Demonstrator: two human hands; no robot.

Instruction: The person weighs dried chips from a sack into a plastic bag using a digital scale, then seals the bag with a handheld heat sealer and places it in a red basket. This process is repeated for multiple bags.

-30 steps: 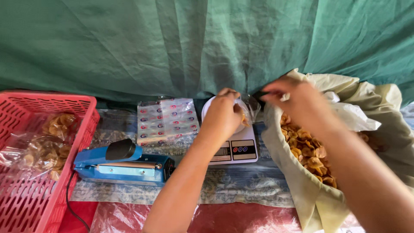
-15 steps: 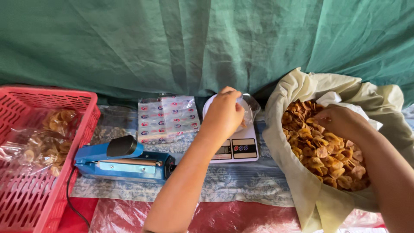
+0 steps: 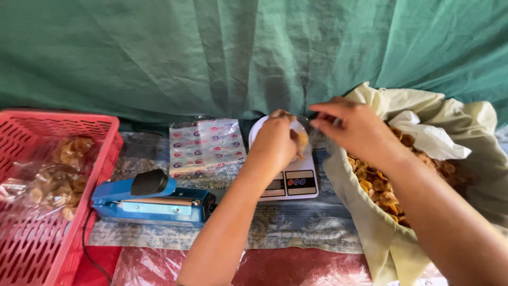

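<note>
The left hand [image 3: 275, 145] was closed around the mouth of a small clear plastic bag [image 3: 300, 142] standing on the white digital kitchen scale [image 3: 291, 182], which sat near the back edge of the cloth-covered table [image 3: 296, 233]. The right hand [image 3: 353, 130] hovered just beside the bag's opening, fingers pinched together as if carrying a few chips, though what lay between them could not be made out.

To do this step well, the bag's mouth probably needed holding wide and upright over the middle of the scale's plate, with chips dropped in a few at a time and both hands lifted clear before the display was read, since any pressing would falsify the weight.

The large pale cloth sack [image 3: 465, 175] at the table's right edge lay open, holding a heap of golden-brown fried chips [image 3: 378, 188] with a crumpled white plastic liner [image 3: 431, 137] at its far side. The red plastic lattice basket [image 3: 63, 212] at the left edge held filled clear bags of chips [image 3: 53, 182]. Between them, a blue tabletop heat sealer [image 3: 153, 201] lay closed towards the front edge, and a flat stack of printed clear packets [image 3: 206, 148] lay behind it against the green tarpaulin backdrop [image 3: 211, 53].
</note>
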